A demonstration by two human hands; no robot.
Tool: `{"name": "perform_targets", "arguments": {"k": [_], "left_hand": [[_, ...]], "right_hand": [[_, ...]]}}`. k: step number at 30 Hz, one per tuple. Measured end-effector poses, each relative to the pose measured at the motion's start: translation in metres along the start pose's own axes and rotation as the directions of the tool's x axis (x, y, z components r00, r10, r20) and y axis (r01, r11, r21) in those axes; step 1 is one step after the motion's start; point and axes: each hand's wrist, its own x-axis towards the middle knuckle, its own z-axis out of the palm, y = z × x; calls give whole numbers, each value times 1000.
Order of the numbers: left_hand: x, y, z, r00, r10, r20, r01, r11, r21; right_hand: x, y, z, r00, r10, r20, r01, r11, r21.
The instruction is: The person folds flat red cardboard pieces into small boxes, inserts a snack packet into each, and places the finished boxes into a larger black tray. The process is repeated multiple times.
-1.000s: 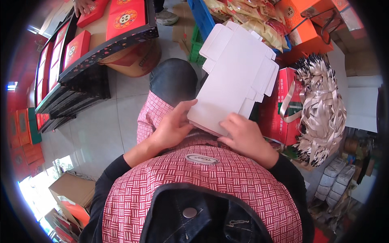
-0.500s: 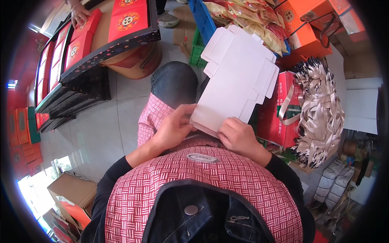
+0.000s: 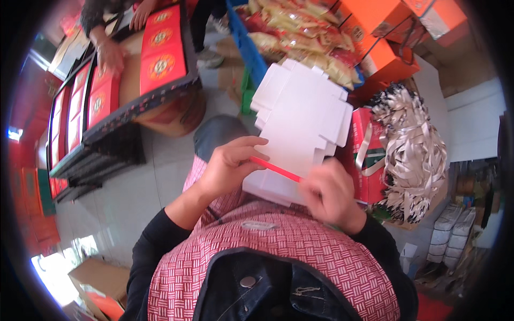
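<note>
A white cardboard box blank (image 3: 294, 123) with flaps along its sides lies in front of me over my lap, tilted up toward the far side. Its near end is folded up, and a narrow red edge shows between my hands. My left hand (image 3: 231, 165) pinches the left end of that edge between thumb and fingers. At the right end, my right hand (image 3: 331, 193) is curled onto the edge, its fingers a little blurred.
Gold packets (image 3: 300, 37) fill a blue crate (image 3: 247, 40) ahead. Bundled pale ribbons (image 3: 415, 152) lie at the right beside a red box (image 3: 369, 160). Orange boxes (image 3: 383, 59) stand far right. At the left, another person's hand (image 3: 110, 56) reaches over red boxes (image 3: 104, 99) in black trays (image 3: 144, 115).
The blank's near end has been folded up, so a red edge now shows. Both hands have risen off my lap with it. At the left, the other person's second hand has come into view.
</note>
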Motion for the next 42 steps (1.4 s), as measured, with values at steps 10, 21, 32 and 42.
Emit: {"name": "perform_targets", "arguments": {"k": [10,21,32,42], "left_hand": [[9,44,-24,991,65,114,35,702,-711],[-12,85,-24,996,-53,-72,57,997,58],[-15,53,-12,829,-536,160,510,609,-608],[-36,30,2,704,-710,4,563,554,-614]], "right_hand": [[16,106,36,796,605,-36,-381,546,746],[69,104,-22,795,571,207,-281,43,959],[112,91,-20,577,47,815,-801,228,554],[106,69,1,517,10,856,-715,555,426]]}}
